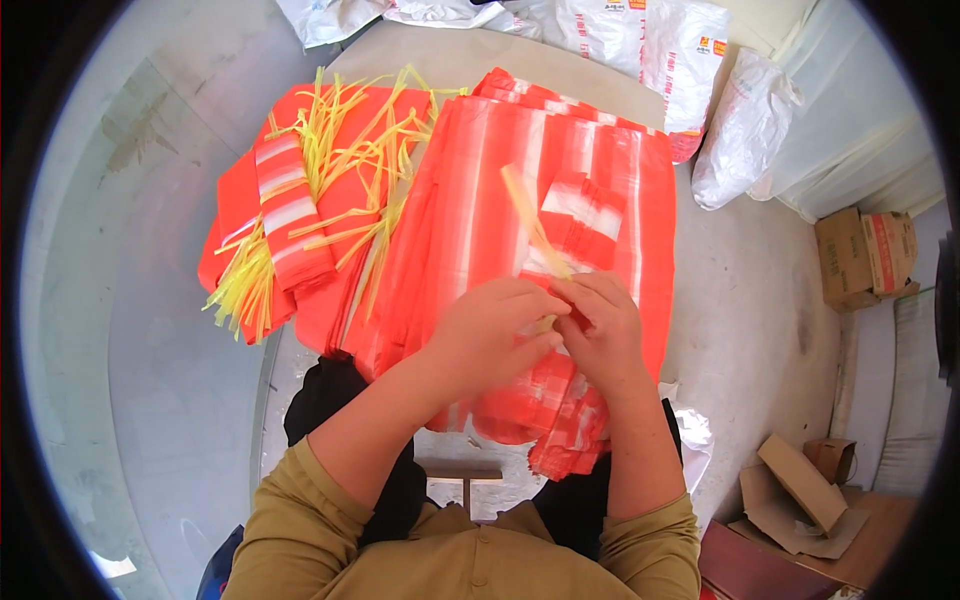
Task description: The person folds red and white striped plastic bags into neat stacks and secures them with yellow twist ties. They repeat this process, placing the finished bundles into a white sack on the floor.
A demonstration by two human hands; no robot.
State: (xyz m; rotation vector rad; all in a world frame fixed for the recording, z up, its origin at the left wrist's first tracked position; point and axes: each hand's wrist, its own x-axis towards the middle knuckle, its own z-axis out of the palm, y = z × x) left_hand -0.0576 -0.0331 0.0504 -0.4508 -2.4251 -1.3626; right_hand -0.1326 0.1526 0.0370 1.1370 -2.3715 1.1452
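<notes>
While your left hand (490, 325) and right hand (605, 335) meet with fingers curled nearly closed, their fingertips pinch a thin, flat, yellow plastic strip (527, 218); it lies over your stack of red-and-white striped plastic sheets (480, 190), beside a narrow, folded, red-and-white striped bundle (582, 238).

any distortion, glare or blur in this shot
Head view: a black circular rim, with fisheye bending toward it; head view: the white curtain looks pale, with little detail; head view: the left hand and right hand look slightly soft.
</notes>
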